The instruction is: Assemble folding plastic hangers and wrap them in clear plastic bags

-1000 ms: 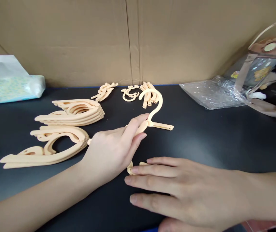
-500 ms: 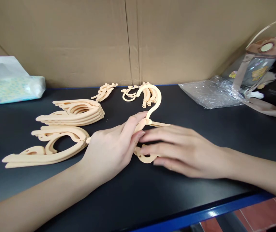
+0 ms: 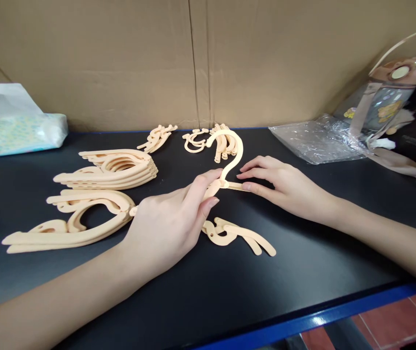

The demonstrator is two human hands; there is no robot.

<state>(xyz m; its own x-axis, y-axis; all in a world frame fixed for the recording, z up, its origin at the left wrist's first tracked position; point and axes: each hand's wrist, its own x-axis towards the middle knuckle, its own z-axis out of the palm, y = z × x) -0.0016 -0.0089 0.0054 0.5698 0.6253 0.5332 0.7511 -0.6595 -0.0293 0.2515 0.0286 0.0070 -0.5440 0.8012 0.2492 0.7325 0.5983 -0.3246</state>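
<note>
My left grip (image 3: 173,216) pinches the hanger (image 3: 224,184); its slim arm (image 3: 234,185) points right, meeting my right grip (image 3: 284,187), whose closure I cannot tell.

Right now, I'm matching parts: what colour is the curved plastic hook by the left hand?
The curved plastic hook is pale cream, clearest in head view.

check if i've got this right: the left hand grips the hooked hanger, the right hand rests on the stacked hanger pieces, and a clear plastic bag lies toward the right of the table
Not quite: the right hand isn't on the stacked hanger pieces. The head view shows it at the bar on the right of the hooked hanger. The rest stands.
</note>
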